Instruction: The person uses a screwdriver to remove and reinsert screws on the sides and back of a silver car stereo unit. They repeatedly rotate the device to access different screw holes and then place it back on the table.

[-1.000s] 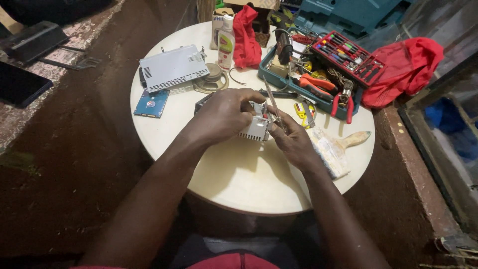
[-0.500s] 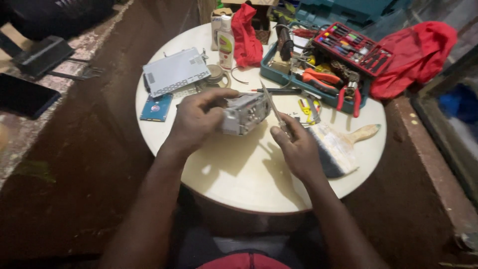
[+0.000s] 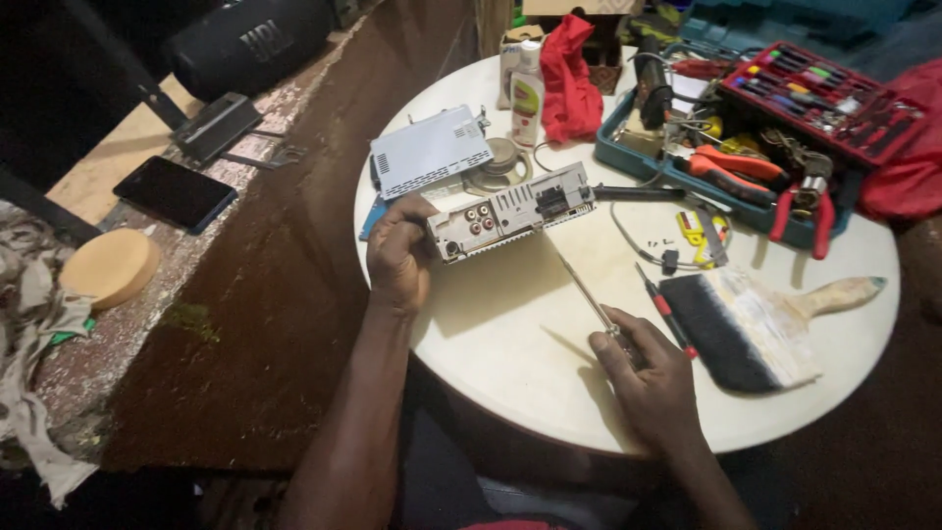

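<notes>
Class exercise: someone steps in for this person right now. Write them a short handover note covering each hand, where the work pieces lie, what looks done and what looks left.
Left hand: grips the left end of the silver stereo chassis, held above the round table with its socket face toward the camera.
Right hand: closed on a long screwdriver, its tip pointing toward the chassis but not touching it.
Nearby: a flat silver cover lies behind the chassis, small loose screws and a wide paintbrush to the right, an open toolbox at the back.
Done: a cover appears to be off.
Left: probably further screws; which ones cannot be told.
</notes>
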